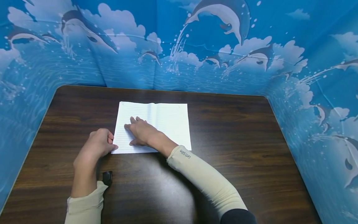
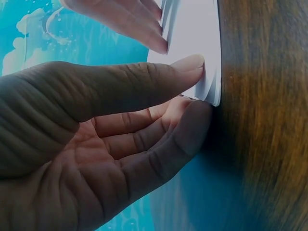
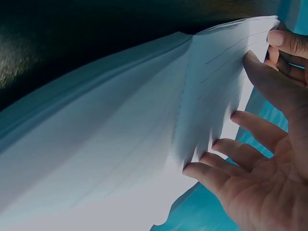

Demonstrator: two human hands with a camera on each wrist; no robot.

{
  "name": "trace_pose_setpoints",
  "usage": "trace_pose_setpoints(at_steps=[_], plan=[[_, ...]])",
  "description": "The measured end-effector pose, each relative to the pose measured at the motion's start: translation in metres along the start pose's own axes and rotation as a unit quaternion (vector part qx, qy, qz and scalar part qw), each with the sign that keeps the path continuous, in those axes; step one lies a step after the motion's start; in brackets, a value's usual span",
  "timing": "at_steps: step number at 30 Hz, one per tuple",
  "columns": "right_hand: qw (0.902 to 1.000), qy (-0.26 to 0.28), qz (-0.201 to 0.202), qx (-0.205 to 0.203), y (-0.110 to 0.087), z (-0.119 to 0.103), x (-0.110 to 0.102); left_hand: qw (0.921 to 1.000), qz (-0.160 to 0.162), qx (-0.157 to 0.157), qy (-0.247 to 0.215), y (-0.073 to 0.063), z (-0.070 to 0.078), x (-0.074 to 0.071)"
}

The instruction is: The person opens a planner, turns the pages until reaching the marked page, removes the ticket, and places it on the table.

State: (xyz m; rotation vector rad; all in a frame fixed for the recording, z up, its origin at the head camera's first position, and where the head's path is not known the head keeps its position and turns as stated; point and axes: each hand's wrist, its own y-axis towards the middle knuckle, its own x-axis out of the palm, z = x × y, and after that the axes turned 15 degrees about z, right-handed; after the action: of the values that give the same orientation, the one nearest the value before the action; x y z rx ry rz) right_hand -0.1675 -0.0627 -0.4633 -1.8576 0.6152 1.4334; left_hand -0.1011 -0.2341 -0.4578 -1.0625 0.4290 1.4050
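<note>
An open notebook [image 1: 172,124] with white lined pages lies on the table, its fold running down the middle. My left hand [image 1: 96,144] pinches the near left corner of its pages between thumb [image 2: 187,62] and curled fingers; the thumb lies on top of the paper in the left wrist view. My right hand [image 1: 142,132] is spread over the left page, its fingertips [image 3: 192,168] resting on the paper. In the right wrist view the fold and the stacked page edges show, with the left thumb at the far corner.
The dark wood-grain table [image 1: 237,149] extends to the right of the notebook and in front of it. A blue curtain [image 1: 179,46] printed with dolphins and clouds hangs along the table's back and sides. A small black object [image 1: 107,178] sits at the left wrist.
</note>
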Motion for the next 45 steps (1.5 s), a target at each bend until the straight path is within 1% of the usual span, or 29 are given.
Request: trace_pose_setpoints(at_steps=[10, 13, 17, 21, 24, 30, 37, 45], plan=[[0.9999, 0.010, 0.012, -0.002, -0.002, 0.002, 0.000, 1.0000, 0.005, 0.003, 0.005, 0.000, 0.001, 0.001], [0.9998, 0.018, 0.012, 0.000, -0.004, 0.005, 0.000, 1.0000, 0.005, 0.003, 0.004, 0.001, 0.001, 0.001], [0.9995, 0.028, 0.014, -0.007, -0.007, 0.009, -0.002, 1.0000, 0.006, 0.002, 0.002, 0.001, 0.001, 0.002], [0.9975, 0.055, 0.038, -0.023, -0.009, 0.016, -0.003, 1.0000, 0.006, -0.002, -0.002, 0.000, 0.002, 0.003], [0.9948, 0.076, 0.062, -0.025, -0.010, 0.021, -0.006, 1.0000, 0.007, 0.001, -0.002, 0.000, 0.002, 0.003], [0.9908, 0.101, 0.091, 0.004, -0.013, 0.030, -0.017, 1.0000, 0.007, 0.005, -0.003, 0.000, 0.001, 0.002], [0.9865, 0.105, 0.114, 0.054, -0.020, 0.047, -0.030, 1.0000, 0.000, -0.004, -0.009, -0.002, 0.000, 0.000], [0.9800, 0.111, 0.124, 0.108, -0.028, 0.071, -0.033, 0.9999, 0.001, -0.011, -0.011, -0.003, -0.001, 0.001]])
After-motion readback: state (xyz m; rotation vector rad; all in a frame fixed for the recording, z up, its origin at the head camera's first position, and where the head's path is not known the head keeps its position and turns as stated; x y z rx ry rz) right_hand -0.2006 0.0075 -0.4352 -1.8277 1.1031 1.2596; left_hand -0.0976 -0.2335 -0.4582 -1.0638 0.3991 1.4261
